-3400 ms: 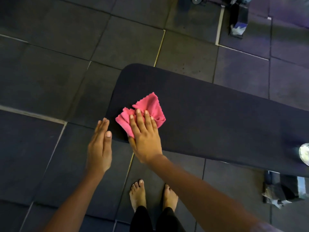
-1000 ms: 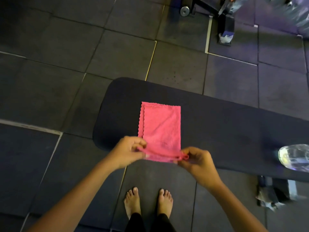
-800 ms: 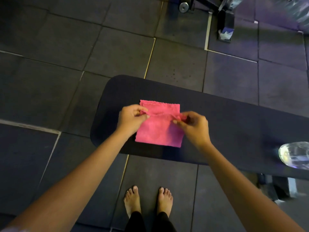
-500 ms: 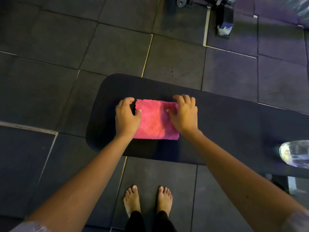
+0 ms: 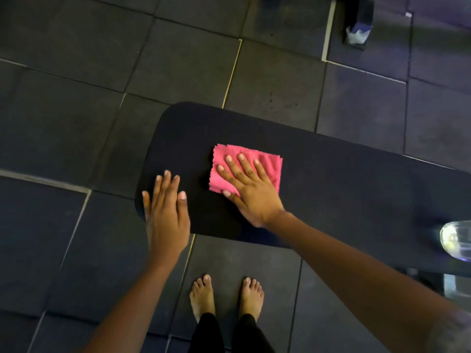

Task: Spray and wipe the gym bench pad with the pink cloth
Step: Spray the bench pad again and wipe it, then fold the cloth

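Folded pink microfibre cloth [image 5: 246, 168] flat on dark padded gym bench pad [image 5: 344, 189], near its left end. Right hand [image 5: 248, 191] pressed open-palmed on cloth, fingers spread, gripping nothing. Left hand [image 5: 165, 212] flat, empty, over near-left pad corner. Clear plastic bottle [image 5: 457, 240] at right edge.

Gym: rubber floor tiles [image 5: 275, 82], padded bench [image 5: 344, 179].
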Available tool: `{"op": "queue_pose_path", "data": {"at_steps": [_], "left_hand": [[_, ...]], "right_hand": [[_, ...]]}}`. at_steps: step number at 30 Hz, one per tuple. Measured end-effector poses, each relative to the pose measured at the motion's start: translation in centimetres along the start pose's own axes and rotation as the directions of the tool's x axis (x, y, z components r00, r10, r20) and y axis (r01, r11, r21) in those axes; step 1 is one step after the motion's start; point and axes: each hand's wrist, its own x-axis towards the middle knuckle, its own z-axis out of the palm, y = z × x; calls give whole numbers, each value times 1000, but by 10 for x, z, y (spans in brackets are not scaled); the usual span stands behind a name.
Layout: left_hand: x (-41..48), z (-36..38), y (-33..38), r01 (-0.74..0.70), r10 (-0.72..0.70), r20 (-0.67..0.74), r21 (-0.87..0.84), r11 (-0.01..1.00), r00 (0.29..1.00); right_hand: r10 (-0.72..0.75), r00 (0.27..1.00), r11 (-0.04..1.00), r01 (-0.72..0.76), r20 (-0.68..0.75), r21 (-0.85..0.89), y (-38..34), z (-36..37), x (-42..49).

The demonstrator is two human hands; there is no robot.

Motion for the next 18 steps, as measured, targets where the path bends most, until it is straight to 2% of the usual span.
{"op": "queue_pose_path", "data": {"at_steps": [4,8,10,11,12,13,14,15,17,18], "left_hand": [[-7,-9,-17,-5,4,35,30,1000,999],[-5,-22,-38,0,1,37,-13,1000,999],[-2,-28,-44,18,-17,18,-60,998,1000],[0,-31,-46,28,-28,3,-86,996,1000],[2,-33,-48,34,-36,-18,-109,993,999],[4,-36,-48,37,-42,-40,-127,991,998],[6,-39,-47,36,-44,-58,-144,989,997],[7,-41,-46,34,-46,-71,-164,986,996],[10,-44,-45,39,-54,-72,-199,979,996],[10,-44,-46,40,-56,-68,-207,978,996]], "right_hand": [[79,997,993,-78,-4,89,-37,12,-4],[28,999,991,-33,37,129,-82,22,-2],[58,998,953,-67,38,295,-98,20,0],[106,994,881,-112,39,460,-105,13,4],[167,985,747,-158,48,646,-110,2,10],[235,970,571,-188,60,799,-113,-11,17],[300,953,419,-174,45,891,-115,-26,26],[355,935,329,-127,3,936,-115,-40,35],[416,908,233,-57,-47,971,-110,-63,53],[428,901,229,-41,-63,972,-107,-73,61]]}}
